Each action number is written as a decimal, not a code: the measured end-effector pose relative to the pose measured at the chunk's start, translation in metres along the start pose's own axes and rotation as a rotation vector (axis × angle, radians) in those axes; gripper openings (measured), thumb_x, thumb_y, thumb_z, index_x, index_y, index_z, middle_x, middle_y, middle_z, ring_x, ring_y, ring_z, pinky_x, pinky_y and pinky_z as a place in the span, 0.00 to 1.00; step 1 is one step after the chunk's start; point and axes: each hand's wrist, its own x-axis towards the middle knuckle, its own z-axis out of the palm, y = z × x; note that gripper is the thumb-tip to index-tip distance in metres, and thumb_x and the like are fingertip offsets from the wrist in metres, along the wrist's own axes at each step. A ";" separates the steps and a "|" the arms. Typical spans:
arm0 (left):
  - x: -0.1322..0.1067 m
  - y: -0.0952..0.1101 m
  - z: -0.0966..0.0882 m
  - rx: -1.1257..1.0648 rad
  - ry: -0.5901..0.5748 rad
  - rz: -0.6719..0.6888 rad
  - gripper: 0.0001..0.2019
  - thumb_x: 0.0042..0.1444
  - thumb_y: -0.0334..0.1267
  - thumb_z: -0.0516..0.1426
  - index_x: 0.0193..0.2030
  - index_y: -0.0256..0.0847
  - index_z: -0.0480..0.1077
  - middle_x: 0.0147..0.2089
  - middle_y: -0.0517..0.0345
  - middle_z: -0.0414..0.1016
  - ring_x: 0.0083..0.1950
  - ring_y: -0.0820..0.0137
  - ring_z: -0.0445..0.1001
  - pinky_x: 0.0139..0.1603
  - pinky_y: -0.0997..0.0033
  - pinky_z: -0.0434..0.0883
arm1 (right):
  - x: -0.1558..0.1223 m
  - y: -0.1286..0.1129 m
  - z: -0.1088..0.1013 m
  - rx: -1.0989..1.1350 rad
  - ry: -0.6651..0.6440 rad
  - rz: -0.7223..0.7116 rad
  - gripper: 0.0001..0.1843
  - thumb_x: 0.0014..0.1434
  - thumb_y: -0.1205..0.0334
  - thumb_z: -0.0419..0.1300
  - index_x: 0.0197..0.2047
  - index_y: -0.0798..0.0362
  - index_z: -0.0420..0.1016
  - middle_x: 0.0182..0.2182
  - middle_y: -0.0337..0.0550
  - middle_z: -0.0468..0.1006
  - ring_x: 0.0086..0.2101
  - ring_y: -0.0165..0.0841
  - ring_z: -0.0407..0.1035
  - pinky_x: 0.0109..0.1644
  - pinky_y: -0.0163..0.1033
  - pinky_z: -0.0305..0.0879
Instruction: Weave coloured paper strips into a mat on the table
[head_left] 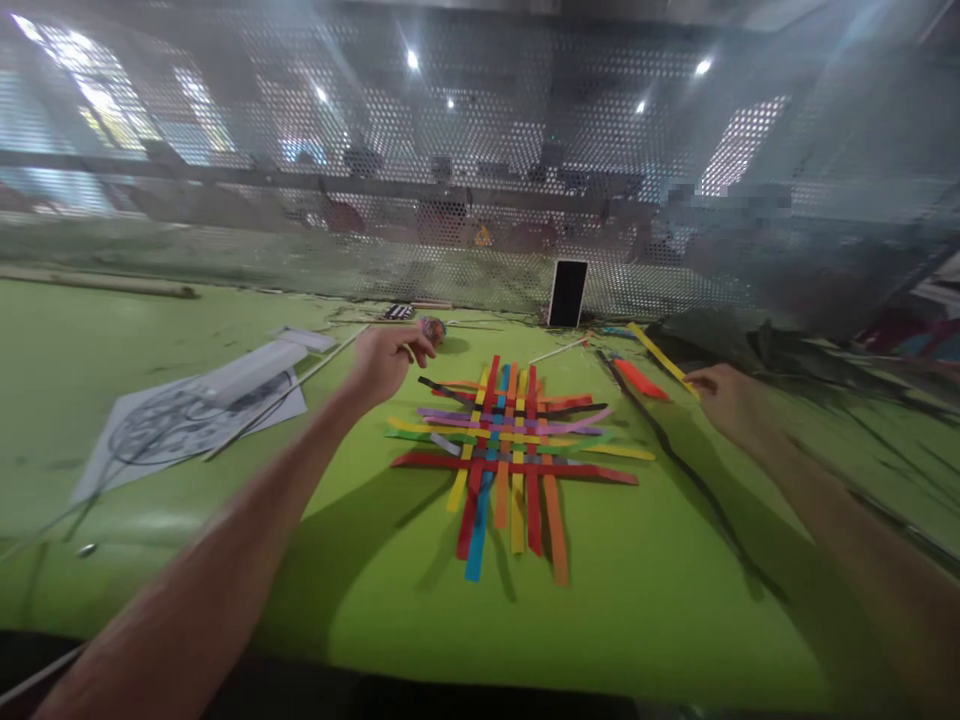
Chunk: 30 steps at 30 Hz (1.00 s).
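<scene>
A mat of woven paper strips (510,440) in red, yellow, blue, orange, purple and green lies on the green table (660,600). My left hand (386,362) hovers just left of its far end, fingers curled, next to a small round multicoloured object (433,329); whether it holds anything is unclear. My right hand (724,395) reaches to the right of the mat and touches a long yellow strip (660,357) that runs away toward the back. A loose red-orange strip (640,379) lies between that hand and the mat.
A black phone (568,292) stands upright against a perforated metal screen (480,200) at the table's far edge. White sheets with a circular drawing (187,420) lie at the left, crossed by a thin stick (285,395). Dark clutter sits at the far right.
</scene>
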 end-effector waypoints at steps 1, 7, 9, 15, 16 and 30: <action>0.000 -0.001 0.001 -0.026 -0.005 -0.009 0.21 0.40 0.31 0.47 0.31 0.39 0.82 0.25 0.58 0.79 0.28 0.69 0.75 0.35 0.71 0.69 | 0.001 0.000 0.000 0.007 0.007 0.001 0.13 0.59 0.71 0.56 0.37 0.52 0.83 0.38 0.49 0.79 0.38 0.40 0.74 0.50 0.44 0.71; 0.000 0.003 0.000 -0.166 -0.081 -0.097 0.19 0.36 0.32 0.47 0.29 0.38 0.79 0.16 0.63 0.71 0.20 0.72 0.68 0.30 0.74 0.65 | 0.002 -0.002 0.000 0.026 0.064 0.005 0.18 0.55 0.74 0.52 0.37 0.52 0.83 0.38 0.50 0.77 0.44 0.42 0.74 0.56 0.46 0.70; 0.000 0.006 -0.002 -0.196 -0.102 -0.127 0.18 0.36 0.32 0.47 0.27 0.38 0.78 0.12 0.66 0.66 0.16 0.74 0.62 0.28 0.75 0.64 | 0.001 -0.005 -0.002 0.034 0.086 0.034 0.20 0.54 0.75 0.51 0.38 0.52 0.84 0.39 0.52 0.77 0.45 0.43 0.74 0.56 0.47 0.70; 0.000 0.012 -0.006 -0.171 -0.089 -0.134 0.14 0.37 0.32 0.47 0.23 0.40 0.74 0.10 0.67 0.62 0.15 0.75 0.57 0.28 0.74 0.63 | -0.006 -0.018 -0.015 0.141 0.079 0.273 0.25 0.49 0.72 0.54 0.46 0.54 0.86 0.35 0.51 0.82 0.34 0.42 0.73 0.44 0.44 0.68; 0.000 0.013 -0.006 -0.167 -0.091 -0.133 0.14 0.37 0.32 0.47 0.23 0.40 0.74 0.10 0.67 0.62 0.15 0.75 0.58 0.28 0.73 0.64 | -0.008 -0.019 -0.018 0.151 0.069 0.313 0.26 0.49 0.71 0.54 0.47 0.55 0.86 0.31 0.49 0.81 0.30 0.41 0.71 0.40 0.43 0.67; -0.002 0.017 -0.005 -0.153 -0.088 -0.065 0.15 0.42 0.33 0.48 0.25 0.40 0.76 0.10 0.66 0.63 0.14 0.74 0.59 0.28 0.71 0.62 | -0.015 -0.044 -0.032 0.310 0.068 0.502 0.17 0.52 0.69 0.57 0.41 0.54 0.85 0.30 0.48 0.81 0.26 0.37 0.69 0.33 0.40 0.61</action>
